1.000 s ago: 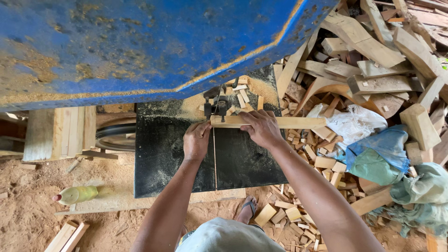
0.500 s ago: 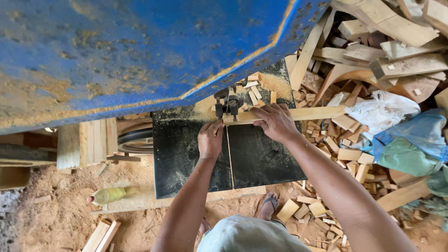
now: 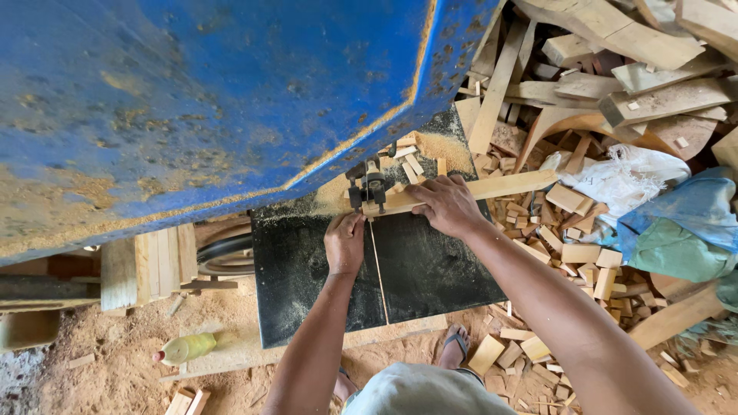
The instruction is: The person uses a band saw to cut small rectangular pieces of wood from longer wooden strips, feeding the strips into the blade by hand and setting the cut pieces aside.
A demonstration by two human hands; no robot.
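A long pale wooden strip (image 3: 503,185) lies across the black saw table (image 3: 430,269), its left end at the blade guide (image 3: 367,184). My right hand (image 3: 446,204) presses down on the strip just right of the blade. My left hand (image 3: 344,242) rests on the table left of the blade slot, fingers touching the strip's near edge by the guide. Small cut blocks (image 3: 411,160) and sawdust sit on the table behind the blade.
The blue machine housing (image 3: 192,107) fills the upper left. A big heap of wood offcuts (image 3: 607,84) lies to the right, with white and blue sacks (image 3: 676,219). Stacked boards (image 3: 154,265), a yellow bottle (image 3: 187,348) and my sandalled foot (image 3: 455,346) are on the sawdust floor.
The view has shifted, so the table and hands sit further right. Both hands stay on the strip at the blade, which looks to have been fed slightly leftward.
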